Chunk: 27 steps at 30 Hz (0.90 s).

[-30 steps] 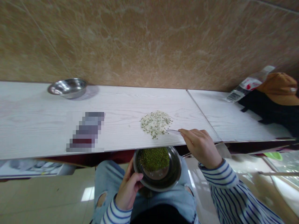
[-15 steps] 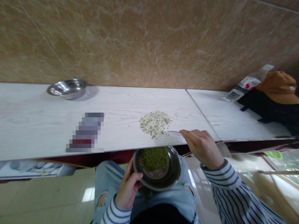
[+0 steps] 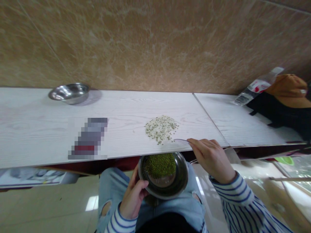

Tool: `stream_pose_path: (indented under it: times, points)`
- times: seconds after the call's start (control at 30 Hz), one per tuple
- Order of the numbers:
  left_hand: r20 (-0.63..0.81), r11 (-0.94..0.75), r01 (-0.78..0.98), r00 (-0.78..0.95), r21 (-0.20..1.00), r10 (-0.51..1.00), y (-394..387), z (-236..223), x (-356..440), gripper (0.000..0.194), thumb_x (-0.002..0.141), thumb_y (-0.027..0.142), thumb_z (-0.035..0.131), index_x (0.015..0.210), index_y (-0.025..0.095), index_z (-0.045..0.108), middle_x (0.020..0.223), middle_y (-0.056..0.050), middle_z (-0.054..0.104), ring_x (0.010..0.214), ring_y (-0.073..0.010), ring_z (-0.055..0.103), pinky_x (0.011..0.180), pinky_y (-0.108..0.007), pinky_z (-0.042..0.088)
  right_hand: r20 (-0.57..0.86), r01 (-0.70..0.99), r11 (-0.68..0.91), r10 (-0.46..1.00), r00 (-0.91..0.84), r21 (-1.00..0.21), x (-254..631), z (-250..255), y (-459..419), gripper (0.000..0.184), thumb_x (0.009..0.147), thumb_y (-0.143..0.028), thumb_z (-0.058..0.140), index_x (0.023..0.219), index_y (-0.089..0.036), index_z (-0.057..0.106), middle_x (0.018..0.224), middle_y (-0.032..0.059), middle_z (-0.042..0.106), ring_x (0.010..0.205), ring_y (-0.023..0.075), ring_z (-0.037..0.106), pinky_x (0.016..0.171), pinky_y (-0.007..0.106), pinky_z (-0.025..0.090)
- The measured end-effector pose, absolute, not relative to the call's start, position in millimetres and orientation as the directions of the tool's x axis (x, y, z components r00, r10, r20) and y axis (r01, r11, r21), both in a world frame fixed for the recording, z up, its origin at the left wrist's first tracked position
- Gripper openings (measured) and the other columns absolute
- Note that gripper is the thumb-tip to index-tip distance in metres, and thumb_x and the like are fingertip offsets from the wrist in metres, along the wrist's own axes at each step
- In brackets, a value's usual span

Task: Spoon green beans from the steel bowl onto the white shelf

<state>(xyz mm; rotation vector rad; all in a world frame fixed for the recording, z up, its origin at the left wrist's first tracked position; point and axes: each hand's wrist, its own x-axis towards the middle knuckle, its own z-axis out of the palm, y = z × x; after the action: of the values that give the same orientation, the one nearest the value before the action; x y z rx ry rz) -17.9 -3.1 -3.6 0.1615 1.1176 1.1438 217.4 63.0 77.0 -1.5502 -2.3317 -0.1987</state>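
Note:
My left hand (image 3: 134, 196) is closed on the left rim of a steel bowl (image 3: 182, 184), held over my lap just under the table's front edge. Inside lie small green beans (image 3: 160, 165), gathered toward the far side. My right hand (image 3: 213, 157) pinches a thin, clear utensil (image 3: 181, 141), perhaps a plastic spoon; its far end is hard to make out against the white surface. That end rests by the lower right edge of a spread pile of white grains mixed with green beans (image 3: 160, 127) on the table.
The white table (image 3: 121, 106) runs along a brown marbled wall. A second steel bowl (image 3: 70, 94) stands at the back left, with a blurred-out flat object (image 3: 89, 139) nearer me. At the right are a plastic bottle (image 3: 257, 86), an orange-brown cap (image 3: 289, 89) and black cloth (image 3: 279, 111).
My right hand has moved slightly toward me with the utensil, whose tip has drawn a little off the pile's lower right edge. The left hand and the bowl have stayed put.

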Motion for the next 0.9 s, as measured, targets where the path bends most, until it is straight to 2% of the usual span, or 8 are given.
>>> stream_pose_path:
  times: [0.17,0.37,0.63,0.9]
  points:
    - [-0.618,0.461,-0.635,-0.033,0.62,0.785,-3,-5,-18,0.076,0.056,0.016,0.06,0.129,0.027,0.041,0.121,-0.005,0.054,0.088,-0.0199,0.054,0.061,-0.029,0.047,0.333,0.901,0.425,0.865,-0.375,-0.088,210,78,62,0.024,0.089,-0.024,0.04,0.104,-0.019,0.059,0.082,0.0041,0.067,0.076,0.014,0.059,0.07,0.028,0.034]
    - [-0.617,0.464,-0.641,-0.02,0.611,0.786,-4,-5,-20,0.077,0.057,0.014,0.061,0.13,0.027,0.039,0.116,-0.005,0.056,0.084,-0.0178,0.053,0.06,-0.028,0.046,0.344,0.929,0.362,0.884,-0.316,-0.075,218,75,67,0.025,0.089,-0.025,0.041,0.105,-0.018,0.059,0.082,0.0052,0.067,0.076,0.0151,0.059,0.072,0.029,0.035]
    - [-0.601,0.451,-0.639,-0.022,0.623,0.799,-2,-7,-22,0.073,0.058,0.014,0.061,0.128,0.028,0.042,0.12,-0.004,0.053,0.087,-0.0176,0.051,0.059,-0.026,0.046,0.339,0.903,0.421,0.864,-0.372,-0.083,210,75,57,0.024,0.089,-0.023,0.04,0.105,-0.019,0.058,0.081,0.0046,0.066,0.075,0.0143,0.058,0.07,0.028,0.035]
    - [-0.598,0.442,-0.64,-0.034,0.628,0.801,-1,-7,-23,0.072,0.057,0.015,0.061,0.126,0.029,0.046,0.112,-0.003,0.057,0.083,-0.0174,0.053,0.062,-0.028,0.047,0.287,0.891,0.445,0.868,-0.405,-0.09,201,76,56,0.025,0.088,-0.021,0.041,0.108,-0.022,0.055,0.082,0.0021,0.066,0.077,0.0143,0.057,0.07,0.029,0.033]
